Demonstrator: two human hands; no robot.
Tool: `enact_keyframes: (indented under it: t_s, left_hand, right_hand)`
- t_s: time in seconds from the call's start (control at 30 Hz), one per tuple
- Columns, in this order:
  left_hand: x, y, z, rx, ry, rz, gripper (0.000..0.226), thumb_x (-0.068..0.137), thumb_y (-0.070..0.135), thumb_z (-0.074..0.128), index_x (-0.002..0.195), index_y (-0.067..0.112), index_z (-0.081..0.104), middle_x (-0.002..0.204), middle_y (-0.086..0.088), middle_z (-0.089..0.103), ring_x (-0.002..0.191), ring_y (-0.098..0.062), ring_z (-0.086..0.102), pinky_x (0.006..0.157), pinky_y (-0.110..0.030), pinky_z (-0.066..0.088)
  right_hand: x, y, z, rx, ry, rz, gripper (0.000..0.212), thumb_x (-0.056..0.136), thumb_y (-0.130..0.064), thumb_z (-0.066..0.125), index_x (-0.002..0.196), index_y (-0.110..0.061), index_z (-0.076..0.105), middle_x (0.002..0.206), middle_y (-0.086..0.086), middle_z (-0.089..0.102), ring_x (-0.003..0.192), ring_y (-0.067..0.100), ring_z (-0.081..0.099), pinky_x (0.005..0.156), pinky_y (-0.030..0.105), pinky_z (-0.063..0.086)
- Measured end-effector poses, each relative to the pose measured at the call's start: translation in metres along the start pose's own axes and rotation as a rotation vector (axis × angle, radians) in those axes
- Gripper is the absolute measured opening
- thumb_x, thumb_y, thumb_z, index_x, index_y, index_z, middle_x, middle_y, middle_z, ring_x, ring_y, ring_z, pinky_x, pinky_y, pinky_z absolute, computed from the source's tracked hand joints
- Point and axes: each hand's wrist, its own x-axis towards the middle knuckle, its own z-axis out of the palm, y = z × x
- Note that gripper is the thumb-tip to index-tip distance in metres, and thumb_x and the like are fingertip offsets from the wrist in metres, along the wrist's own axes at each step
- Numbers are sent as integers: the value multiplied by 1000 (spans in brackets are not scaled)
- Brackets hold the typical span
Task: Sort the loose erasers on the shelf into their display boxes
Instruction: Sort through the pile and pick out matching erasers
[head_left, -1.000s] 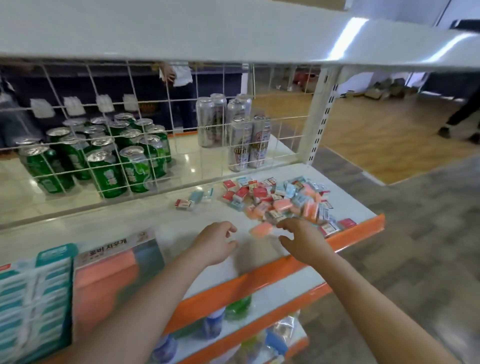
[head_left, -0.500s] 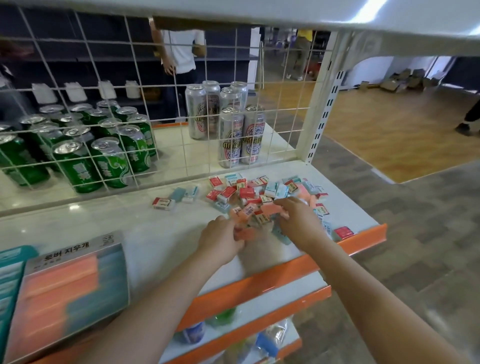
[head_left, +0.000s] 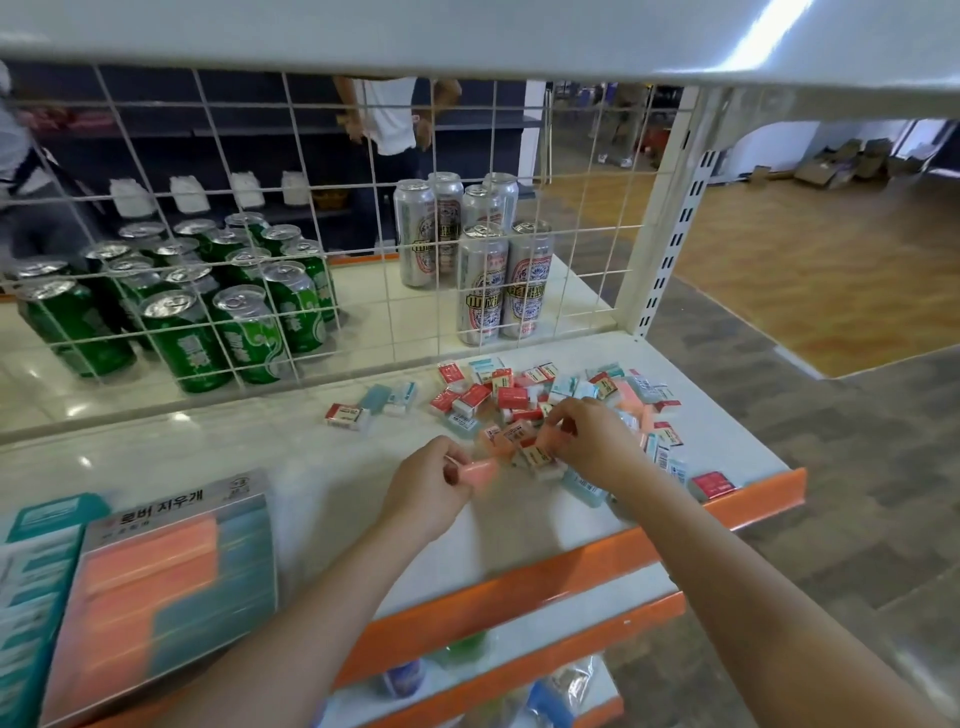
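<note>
Shop shelf (head_left: 291, 467), white top with an orange front lip; wire grid (head_left: 363, 218) closes its back.

Nearest, at lower left: display boxes. One (head_left: 161, 587) holds orange and teal rows under a Korean header; a teal-edged box (head_left: 31, 587) beside it is cut off by the frame. Both blurred, so the fill cannot be counted.

Left hand (head_left: 426, 486): fingers curled round a salmon eraser (head_left: 480, 472), probably collecting that colour for the orange rows.

Right hand (head_left: 587, 441): fingertips pinch another salmon eraser (head_left: 551, 437) at the pile's near edge.

Loose erasers (head_left: 524, 400): a mixed heap of red, teal and salmon at the shelf's right end, partly hidden under the right hand; three strays (head_left: 374, 405) lie apart on the left.

Beyond the grid: green cans (head_left: 208, 306) and silver cans (head_left: 483, 260).
</note>
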Motion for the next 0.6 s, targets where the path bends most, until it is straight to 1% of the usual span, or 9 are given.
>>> enact_keyframes:
  t_s: [0.1, 0.13, 0.2, 0.27, 0.33, 0.4, 0.5, 0.53, 0.6]
  left_hand:
    - [-3, -4, -14, -85, 33, 0, 28, 79, -1, 61, 80, 25, 52, 66, 6, 49, 58, -10, 45, 54, -21, 36]
    - [-4, -5, -20, -89, 42, 5, 27, 78, -3, 60, 83, 23, 53, 68, 5, 49, 59, -11, 45, 55, -20, 36]
    - [-7, -6, -33, -84, 65, 21, 26, 76, -3, 60, 90, 18, 55, 71, 5, 51, 64, -12, 48, 59, -20, 39]
    - [-10, -8, -47, -34, 77, 44, 25, 77, 1, 61, 92, 19, 55, 73, 5, 53, 67, -13, 50, 66, -26, 42]
    - [-13, -10, -60, 68, 61, 75, 22, 80, 7, 60, 95, 22, 54, 75, 5, 54, 71, -14, 53, 70, -28, 43]
    - [-16, -12, -68, 180, 17, 108, 21, 83, 12, 58, 102, 21, 55, 79, 6, 54, 77, -15, 54, 72, -28, 42]
    - [-20, -14, -70, 260, -36, 130, 23, 86, 17, 57, 109, 17, 58, 86, 5, 55, 82, -15, 54, 74, -25, 41]
    - [-21, -15, -69, 270, -47, 128, 22, 87, 20, 57, 109, 17, 59, 87, 5, 55, 84, -16, 55, 75, -26, 42]
    - [-24, -17, -66, 286, -73, 108, 19, 88, 27, 56, 105, 19, 60, 87, 7, 57, 87, -17, 57, 77, -28, 44]
  right_hand:
    - [-3, -4, -1, 27, 16, -9, 18, 88, -14, 54, 105, -13, 59, 86, -3, 51, 72, 12, 47, 56, 21, 33]
    - [-4, -5, -1, 39, 13, -14, 19, 89, -15, 54, 107, -14, 60, 82, -6, 48, 69, 9, 45, 54, 20, 32]
    - [-8, -9, 0, 40, -3, -39, 21, 90, -14, 53, 109, -14, 61, 90, -3, 50, 74, 12, 47, 62, 23, 35]
    - [-12, -16, 0, 43, 0, -60, 19, 88, -10, 51, 104, -13, 61, 98, 4, 55, 81, 16, 49, 68, 26, 39]
    - [-17, -26, 3, 98, 22, -65, 15, 85, -9, 52, 97, -15, 59, 91, 1, 57, 81, 16, 51, 72, 29, 43]
    - [-25, -38, 7, 197, 31, -77, 18, 84, -9, 55, 101, -17, 59, 86, -1, 57, 79, 17, 53, 66, 27, 44]
    - [-37, -50, 23, 356, -32, -96, 28, 86, -5, 55, 110, -16, 61, 85, 1, 58, 74, 18, 55, 59, 22, 43]
    - [-40, -51, 29, 352, -34, -97, 28, 86, -5, 54, 111, -16, 62, 88, 1, 59, 75, 16, 55, 60, 20, 42]
    - [-44, -49, 38, 300, -14, -81, 25, 86, -8, 54, 108, -16, 65, 96, 3, 62, 81, 15, 55, 67, 22, 41]
